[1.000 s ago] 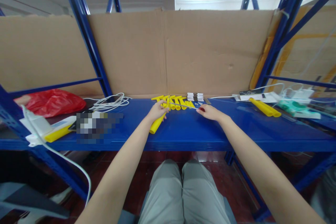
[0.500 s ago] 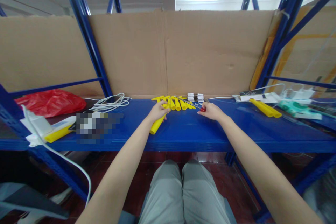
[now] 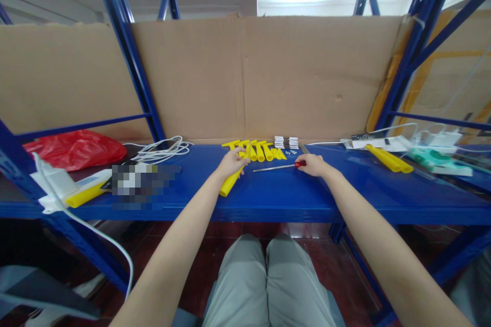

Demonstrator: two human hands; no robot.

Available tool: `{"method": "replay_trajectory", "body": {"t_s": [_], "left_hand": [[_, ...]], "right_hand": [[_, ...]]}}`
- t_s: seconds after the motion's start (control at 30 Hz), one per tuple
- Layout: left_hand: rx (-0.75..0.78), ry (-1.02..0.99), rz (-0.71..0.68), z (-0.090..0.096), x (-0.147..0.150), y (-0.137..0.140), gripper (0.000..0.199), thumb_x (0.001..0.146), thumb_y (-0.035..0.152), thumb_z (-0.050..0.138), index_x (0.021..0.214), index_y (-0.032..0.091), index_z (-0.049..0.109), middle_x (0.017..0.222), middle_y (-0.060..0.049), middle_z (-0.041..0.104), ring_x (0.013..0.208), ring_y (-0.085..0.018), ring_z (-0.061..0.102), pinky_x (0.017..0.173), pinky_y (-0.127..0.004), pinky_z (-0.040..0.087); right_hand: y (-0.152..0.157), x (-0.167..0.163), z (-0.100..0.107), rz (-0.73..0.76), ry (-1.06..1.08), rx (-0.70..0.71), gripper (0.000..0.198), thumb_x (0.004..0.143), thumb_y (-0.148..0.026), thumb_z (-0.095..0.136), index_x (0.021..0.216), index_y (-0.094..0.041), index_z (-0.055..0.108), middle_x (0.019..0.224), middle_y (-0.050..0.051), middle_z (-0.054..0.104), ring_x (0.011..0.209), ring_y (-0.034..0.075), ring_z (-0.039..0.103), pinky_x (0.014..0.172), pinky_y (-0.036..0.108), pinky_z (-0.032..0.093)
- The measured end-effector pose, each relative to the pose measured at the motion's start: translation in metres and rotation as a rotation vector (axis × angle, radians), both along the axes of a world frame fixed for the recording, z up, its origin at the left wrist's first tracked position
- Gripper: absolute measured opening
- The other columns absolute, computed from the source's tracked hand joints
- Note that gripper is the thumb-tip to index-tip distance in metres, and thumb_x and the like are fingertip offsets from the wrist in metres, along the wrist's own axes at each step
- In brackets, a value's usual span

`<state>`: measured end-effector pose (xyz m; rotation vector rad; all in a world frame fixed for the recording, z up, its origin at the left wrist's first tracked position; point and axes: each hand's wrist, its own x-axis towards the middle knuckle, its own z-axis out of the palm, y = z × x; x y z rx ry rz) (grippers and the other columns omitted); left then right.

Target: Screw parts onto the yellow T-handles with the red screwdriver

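Observation:
My left hand (image 3: 232, 162) is closed around a yellow plastic tube-shaped handle (image 3: 229, 184), whose thick end points down and left toward me. In my right hand (image 3: 313, 164) is the red grip of a screwdriver (image 3: 274, 167). Its long metal shaft lies low over the blue shelf, tip pointing left toward my left hand but apart from it. Behind both hands stands a row of yellow T-shaped handles (image 3: 260, 152). Several small yellow pieces (image 3: 279, 154) lie just right of that row, with tiny metal bits (image 3: 292, 152) beside them.
Banded white strips (image 3: 286, 142) sit against the cardboard wall (image 3: 299, 76). On the left are a white cable coil (image 3: 164, 150) and a red plastic bag (image 3: 76, 149). Two yellow tubes (image 3: 389, 158) and a green packet (image 3: 433, 160) lie right. The blue shelf's front edge (image 3: 276, 213) faces me.
The screwdriver has come down from its slant over the yellow pieces and now lies nearly level, closer to me. My right hand shifted slightly right and down; my left hand stayed put.

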<state>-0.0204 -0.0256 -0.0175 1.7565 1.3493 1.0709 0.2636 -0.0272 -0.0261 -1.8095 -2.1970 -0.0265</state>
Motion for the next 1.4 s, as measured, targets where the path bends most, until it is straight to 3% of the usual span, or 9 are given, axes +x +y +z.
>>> {"method": "replay_trajectory", "body": {"t_s": [0.1, 0.33, 0.7, 1.4], "left_hand": [[-0.001, 0.001, -0.002, 0.001, 0.000, -0.001, 0.042, 0.081, 0.013, 0.059, 0.123, 0.014, 0.051, 0.072, 0.000, 0.064, 0.040, -0.008, 0.052, 0.043, -0.021, 0.045], [-0.024, 0.003, 0.004, 0.002, 0.000, -0.002, 0.044, 0.081, 0.012, 0.058, 0.125, 0.013, 0.050, 0.073, -0.001, 0.064, 0.040, -0.008, 0.053, 0.042, -0.021, 0.045], [-0.022, -0.035, 0.000, -0.001, 0.000, 0.000, 0.044, 0.081, 0.010, 0.060, 0.124, 0.013, 0.051, 0.070, 0.001, 0.064, 0.038, -0.007, 0.051, 0.040, -0.019, 0.042], [-0.016, -0.011, -0.024, 0.000, 0.000, 0.000, 0.044, 0.080, 0.012, 0.059, 0.124, 0.014, 0.051, 0.073, -0.001, 0.065, 0.039, -0.007, 0.052, 0.041, -0.020, 0.044]], "right_hand": [[0.002, 0.001, -0.002, 0.019, 0.001, 0.004, 0.026, 0.075, -0.013, 0.054, 0.092, -0.025, 0.069, 0.103, 0.005, 0.071, 0.101, 0.026, 0.061, 0.087, 0.043, 0.043], [0.010, 0.014, -0.007, 0.121, 0.108, 0.055, 0.011, 0.073, -0.020, 0.062, 0.083, -0.023, 0.067, 0.089, 0.004, 0.072, 0.085, 0.020, 0.064, 0.077, 0.031, 0.047], [0.009, 0.012, -0.006, 0.244, 0.363, 0.139, 0.001, 0.071, -0.020, 0.060, 0.072, -0.019, 0.059, 0.078, 0.004, 0.068, 0.073, 0.018, 0.062, 0.073, 0.030, 0.048], [0.009, 0.012, -0.007, 0.210, 0.307, 0.160, 0.003, 0.074, -0.019, 0.058, 0.075, -0.018, 0.060, 0.083, 0.005, 0.070, 0.075, 0.018, 0.063, 0.073, 0.029, 0.047]]}}
